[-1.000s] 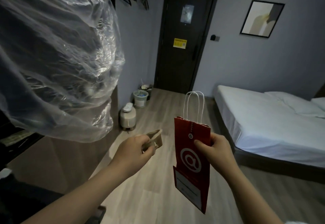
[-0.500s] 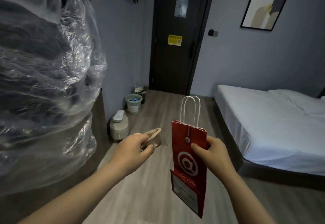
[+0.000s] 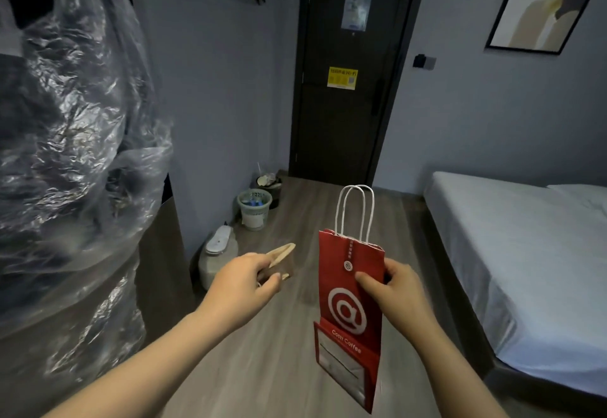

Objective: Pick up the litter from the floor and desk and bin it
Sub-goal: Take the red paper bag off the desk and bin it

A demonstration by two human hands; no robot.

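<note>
The red paper carrier bag with white cord handles hung above the grey wood-look floor. The right grip pinched its upper part between thumb and curled fingers. Just beside it, the left grip was curled round a flattened brown cardboard sleeve. At the floor's far left corner, beside the dark door, stood a pale mesh wastebasket and, behind it, a dark bin. A white-sheeted bed lined the floor's right edge.
</note>
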